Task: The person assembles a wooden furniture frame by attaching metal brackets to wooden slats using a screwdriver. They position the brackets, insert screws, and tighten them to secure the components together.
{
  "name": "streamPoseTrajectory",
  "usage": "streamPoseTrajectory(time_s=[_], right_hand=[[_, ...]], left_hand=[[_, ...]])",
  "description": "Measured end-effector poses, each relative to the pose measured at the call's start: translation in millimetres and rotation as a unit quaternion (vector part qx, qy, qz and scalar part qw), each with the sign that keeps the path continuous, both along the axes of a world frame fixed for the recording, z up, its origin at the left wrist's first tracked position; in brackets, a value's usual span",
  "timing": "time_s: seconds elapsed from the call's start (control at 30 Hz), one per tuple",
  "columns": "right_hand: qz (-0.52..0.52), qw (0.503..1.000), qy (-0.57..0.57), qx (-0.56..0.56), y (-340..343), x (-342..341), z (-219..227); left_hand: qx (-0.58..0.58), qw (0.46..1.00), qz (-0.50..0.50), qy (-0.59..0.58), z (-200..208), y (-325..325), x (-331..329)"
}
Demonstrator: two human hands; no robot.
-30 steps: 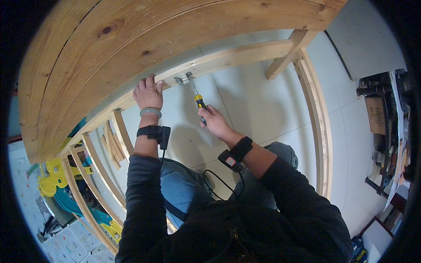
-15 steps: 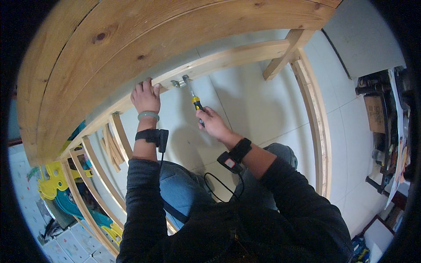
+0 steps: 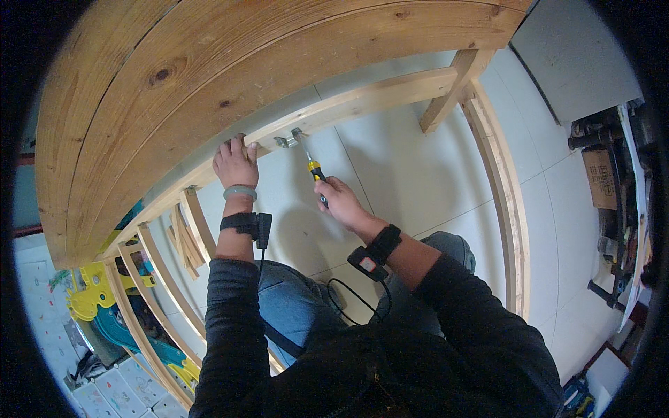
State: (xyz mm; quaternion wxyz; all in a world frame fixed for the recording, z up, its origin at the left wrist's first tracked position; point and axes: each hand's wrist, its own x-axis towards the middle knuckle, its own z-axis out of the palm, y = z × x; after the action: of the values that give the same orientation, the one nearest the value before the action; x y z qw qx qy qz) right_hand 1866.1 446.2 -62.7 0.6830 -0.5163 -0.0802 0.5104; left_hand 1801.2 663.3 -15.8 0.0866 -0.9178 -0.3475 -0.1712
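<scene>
View shifted, screwdriver (image 3: pixel 314 168) yellow-black

Large pale tiles, parted by thin dark seams, cover the floor (image 3: pixel 401 171). On its left, a few loose wooden strips (image 3: pixel 185 242) lie bunched close together, running roughly from far to near.

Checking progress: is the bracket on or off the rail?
On: the metal bracket sits against the wooden rail; how firmly, cannot tell.
</scene>
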Motion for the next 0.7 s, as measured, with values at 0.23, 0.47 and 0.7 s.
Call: streamPoseTrajectory(time_s=[0.23, 0.47, 0.7], right_hand=[[0.006, 0.997, 0.071, -0.010, -4.2, 1.4, 15.3], [0.008, 0.996, 0.081, -0.028, -4.4, 2.2, 22.4], [-0.014, 0.999, 0.040, -0.031, -1.3, 0.7, 17.8]], left_hand=[[0.001, 1.000, -0.006, -0.011, 0.2, -1.3, -0.6], [0.001, 1.000, -0.003, -0.011, -0.9, -1.6, -1.2], [0.010, 1.000, -0.004, -0.018, -3.3, -0.8, -0.8]])
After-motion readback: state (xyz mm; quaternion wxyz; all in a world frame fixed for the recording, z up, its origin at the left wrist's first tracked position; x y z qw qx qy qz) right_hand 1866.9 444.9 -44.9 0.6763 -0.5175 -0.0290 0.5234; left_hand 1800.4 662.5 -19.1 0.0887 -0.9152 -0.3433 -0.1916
